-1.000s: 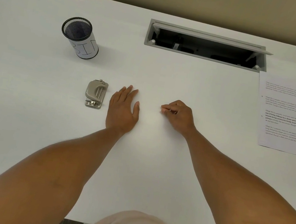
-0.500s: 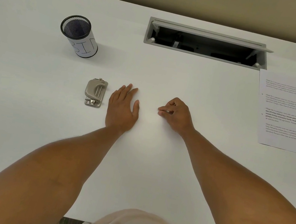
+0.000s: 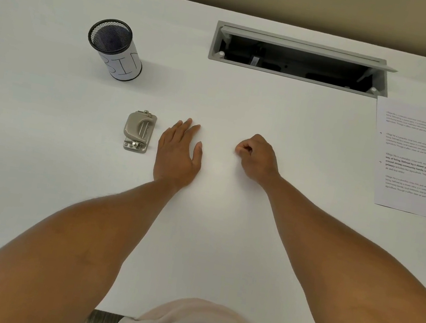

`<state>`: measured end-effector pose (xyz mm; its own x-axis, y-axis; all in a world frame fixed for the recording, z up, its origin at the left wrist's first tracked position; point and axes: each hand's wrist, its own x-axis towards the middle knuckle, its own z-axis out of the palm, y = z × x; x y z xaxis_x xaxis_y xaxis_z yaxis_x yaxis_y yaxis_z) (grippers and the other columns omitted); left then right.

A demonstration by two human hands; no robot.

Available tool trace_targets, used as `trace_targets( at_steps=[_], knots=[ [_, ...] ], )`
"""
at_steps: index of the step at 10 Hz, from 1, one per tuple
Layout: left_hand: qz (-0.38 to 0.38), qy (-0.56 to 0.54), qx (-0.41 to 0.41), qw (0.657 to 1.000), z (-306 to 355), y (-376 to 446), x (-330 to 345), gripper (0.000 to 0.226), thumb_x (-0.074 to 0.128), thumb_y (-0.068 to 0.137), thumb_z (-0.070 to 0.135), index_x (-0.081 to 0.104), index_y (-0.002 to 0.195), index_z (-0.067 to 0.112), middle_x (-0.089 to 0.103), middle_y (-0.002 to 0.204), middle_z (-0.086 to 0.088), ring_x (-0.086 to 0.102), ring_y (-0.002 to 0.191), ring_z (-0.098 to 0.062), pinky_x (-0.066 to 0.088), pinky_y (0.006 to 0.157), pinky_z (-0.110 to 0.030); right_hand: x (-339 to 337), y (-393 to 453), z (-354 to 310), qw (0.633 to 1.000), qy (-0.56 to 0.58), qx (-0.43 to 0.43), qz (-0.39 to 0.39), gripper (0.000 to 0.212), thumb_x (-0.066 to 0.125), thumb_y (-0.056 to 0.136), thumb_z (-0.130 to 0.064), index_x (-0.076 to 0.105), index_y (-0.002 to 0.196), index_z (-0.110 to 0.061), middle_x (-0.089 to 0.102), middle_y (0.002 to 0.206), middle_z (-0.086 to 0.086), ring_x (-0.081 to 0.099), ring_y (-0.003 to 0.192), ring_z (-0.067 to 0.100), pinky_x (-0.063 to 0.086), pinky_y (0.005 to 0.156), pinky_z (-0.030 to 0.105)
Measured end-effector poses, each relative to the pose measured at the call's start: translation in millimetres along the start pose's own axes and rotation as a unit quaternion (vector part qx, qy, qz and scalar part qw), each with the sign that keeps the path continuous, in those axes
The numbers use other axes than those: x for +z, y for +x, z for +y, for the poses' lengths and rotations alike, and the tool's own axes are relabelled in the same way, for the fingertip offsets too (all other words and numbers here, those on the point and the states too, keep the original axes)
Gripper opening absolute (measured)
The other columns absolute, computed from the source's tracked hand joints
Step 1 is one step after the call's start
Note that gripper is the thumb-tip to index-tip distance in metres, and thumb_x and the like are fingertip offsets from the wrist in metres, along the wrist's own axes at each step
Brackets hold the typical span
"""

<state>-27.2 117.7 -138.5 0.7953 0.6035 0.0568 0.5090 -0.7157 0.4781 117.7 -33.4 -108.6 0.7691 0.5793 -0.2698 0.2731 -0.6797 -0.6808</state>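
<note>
One white tabletop (image 3: 243, 104) fills most of the view, and everything else lies on it or is set into it. At its far side there is one long grey cable hatch (image 3: 289, 75), sunk into the surface with its flap raised and a dark space showing inside. One printed sheet (image 3: 415, 160) lies flat at the right edge, just in front of the hatch's right end. Its text is too small to read.

Far left stands one black mesh cup (image 3: 110, 36), upright and wrapped in a white label with "BIN" written on it.

There are two grips, both bare hands resting near the middle of the tabletop with a strip of bare surface between them. The left grip (image 3: 178, 150) lies palm down, fingers straight and close together, thumb slightly out, holding nothing. The right grip (image 3: 258, 157) is curled into a loose fist, its fingertips tucked against the thumb. Nothing shows in it, though whether something tiny sits inside cannot be told.

Smallest is one metal hole punch (image 3: 139, 131), lying flat with its handle up. It sits just beside the left grip on the little-finger side, level with the fingers, with a narrow gap of tabletop between them. It is well apart from the right grip, with the left grip between them, and the mesh cup stands farther back on the same side.
</note>
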Motion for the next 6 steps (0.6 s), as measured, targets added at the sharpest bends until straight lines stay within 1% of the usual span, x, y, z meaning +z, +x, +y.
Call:
trace_targets(
  at_steps=[1,2,3,4,5,6],
  knots=[
    [0.001,-0.001,0.001,1.0,0,0,0,0.047,0.041,0.1,0.038,0.045,0.145,0.025,0.035,0.158,0.007,0.024,0.148,-0.016,0.015,0.123,-0.036,-5,3,1,0.998,0.047,0.026,0.019,0.018,0.054,0.09,-0.01,0.067,0.078,-0.016,0.054,0.09,-0.009,0.053,0.081,0.007,0.037,0.069,0.016],
    [0.004,-0.002,0.002,1.0,-1,0,0,0.047,0.042,0.1,0.037,0.046,0.145,0.025,0.036,0.158,0.006,0.024,0.148,-0.017,0.016,0.122,-0.036,-7,3,4,0.996,0.066,0.044,0.027,0.014,0.058,0.091,-0.014,0.068,0.081,-0.015,0.051,0.084,-0.016,0.05,0.077,0.001,0.035,0.062,0.004],
    [0.004,0.0,0.004,1.0,-1,0,1,0.047,0.042,0.1,0.037,0.046,0.145,0.024,0.036,0.158,0.006,0.025,0.148,-0.017,0.016,0.122,-0.037,-8,2,5,0.995,0.083,0.043,0.034,0.012,0.059,0.09,-0.014,0.069,0.083,-0.014,0.051,0.083,-0.016,0.05,0.078,0.001,0.035,0.063,0.003],
    [0.005,0.002,0.003,1.0,-2,1,2,0.048,0.041,0.099,0.038,0.046,0.145,0.025,0.036,0.158,0.007,0.025,0.148,-0.016,0.015,0.122,-0.035,-9,-1,6,0.997,0.068,0.015,0.015,0.011,0.062,0.088,-0.014,0.072,0.083,-0.012,0.052,0.086,-0.009,0.05,0.077,0.004,0.035,0.067,0.007],
    [0.003,0.002,0.0,1.0,-2,1,2,0.048,0.04,0.099,0.039,0.045,0.145,0.026,0.036,0.158,0.007,0.024,0.148,-0.016,0.015,0.123,-0.035,-7,-6,7,0.998,0.059,-0.011,0.008,0.007,0.068,0.084,-0.011,0.074,0.081,-0.011,0.052,0.087,-0.005,0.051,0.074,0.003,0.036,0.067,0.005],
    [0.002,0.003,-0.002,1.0,-1,1,2,0.048,0.039,0.099,0.04,0.045,0.145,0.027,0.035,0.158,0.008,0.024,0.148,-0.015,0.015,0.123,-0.035,-6,-9,8,0.997,0.069,-0.023,0.013,0.007,0.07,0.081,-0.008,0.077,0.081,-0.01,0.051,0.082,-0.008,0.052,0.071,0.0,0.038,0.066,0.003]
  ],
)
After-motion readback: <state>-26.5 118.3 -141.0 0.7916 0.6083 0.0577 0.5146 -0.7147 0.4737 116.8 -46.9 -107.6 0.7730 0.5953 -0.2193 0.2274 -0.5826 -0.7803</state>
